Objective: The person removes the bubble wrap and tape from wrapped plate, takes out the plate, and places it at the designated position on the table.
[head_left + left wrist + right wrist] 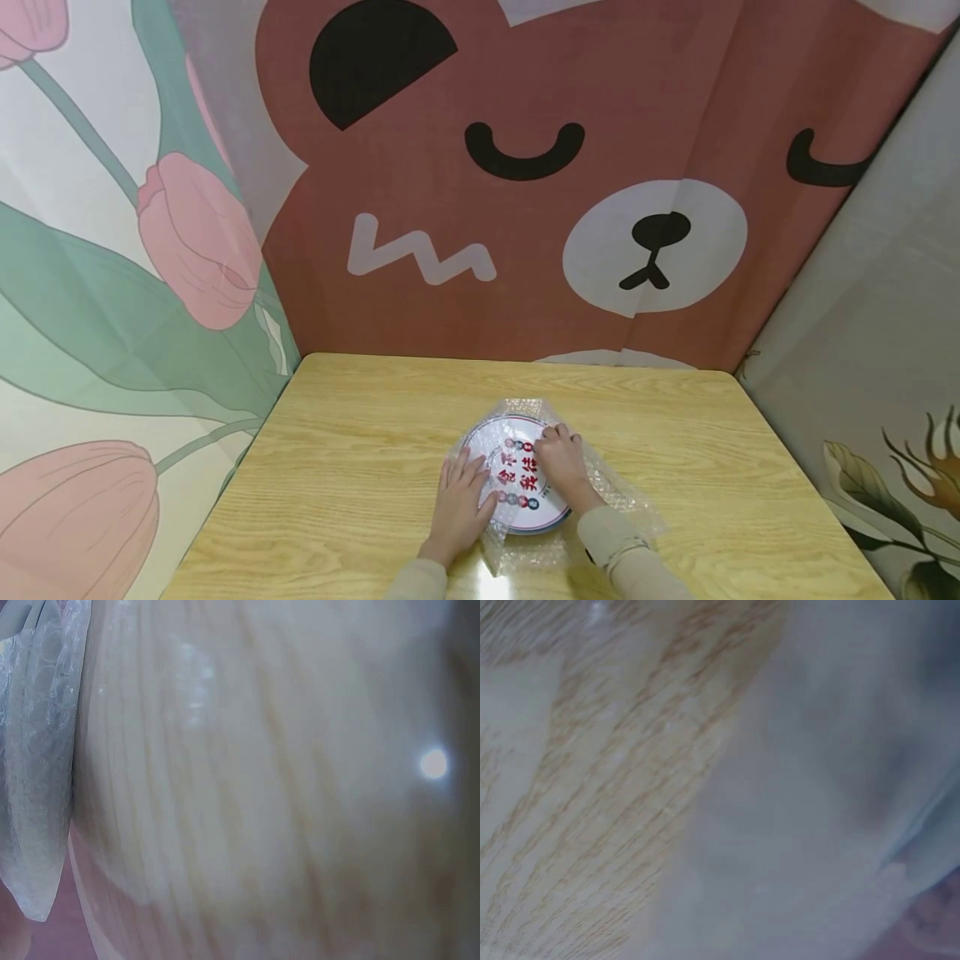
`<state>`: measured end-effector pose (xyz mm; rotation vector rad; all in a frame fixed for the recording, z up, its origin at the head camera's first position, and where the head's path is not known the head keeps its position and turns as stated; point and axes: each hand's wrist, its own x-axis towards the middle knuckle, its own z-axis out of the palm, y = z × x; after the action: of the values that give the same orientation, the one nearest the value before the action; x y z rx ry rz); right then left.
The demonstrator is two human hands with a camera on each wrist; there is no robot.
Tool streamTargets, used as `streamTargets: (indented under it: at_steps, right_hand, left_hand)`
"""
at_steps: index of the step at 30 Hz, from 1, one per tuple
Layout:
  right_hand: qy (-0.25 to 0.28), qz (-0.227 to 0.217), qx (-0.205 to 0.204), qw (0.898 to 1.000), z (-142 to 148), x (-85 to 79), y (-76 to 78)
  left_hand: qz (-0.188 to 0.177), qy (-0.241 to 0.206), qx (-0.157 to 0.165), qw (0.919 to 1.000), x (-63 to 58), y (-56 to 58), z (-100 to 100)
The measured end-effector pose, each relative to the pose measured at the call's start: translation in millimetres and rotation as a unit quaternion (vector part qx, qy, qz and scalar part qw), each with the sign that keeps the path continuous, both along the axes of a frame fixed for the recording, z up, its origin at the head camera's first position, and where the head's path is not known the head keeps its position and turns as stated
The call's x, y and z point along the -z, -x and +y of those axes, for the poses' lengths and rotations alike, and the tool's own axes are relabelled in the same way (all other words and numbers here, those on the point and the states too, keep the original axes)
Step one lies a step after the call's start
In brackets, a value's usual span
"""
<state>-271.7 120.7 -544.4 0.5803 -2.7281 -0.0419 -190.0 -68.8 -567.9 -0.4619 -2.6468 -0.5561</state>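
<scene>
A round white plate (551,510) with a blue rim and red characters lies face up on sheets of clear bubble wrap (527,553). Part of the wrap covers the plate's left side. My left hand (459,504) rests with spread, fairly straight fingers on the wrapped left edge. Over the plate's right side, my right hand (562,462) has curled fingers that pinch the bubble wrap; its fingertips are partly hidden. In the left wrist view, the bubble wrap (41,750) bulges around the plate's edge. The right wrist view is blurred and mostly filled by a pale sleeve (780,810).
The plate and wrap sit near the middle of a light wooden table (360,450). A printed cloth with a brown bear (420,317) hangs behind it, and a tulip-patterned cloth (202,250) hangs at the left. Loose wrap spreads out to the plate's right.
</scene>
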Motion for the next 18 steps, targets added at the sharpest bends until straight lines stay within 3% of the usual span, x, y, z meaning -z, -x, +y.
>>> streamTargets:
  at_steps: [18]
  right_hand:
    - [0.04, 0.006, 0.004, 0.999, -0.8, 0.2, -0.4]
  left_hand:
    - [0.01, -0.002, 0.003, 0.9999, 0.6, 0.0, 0.4]
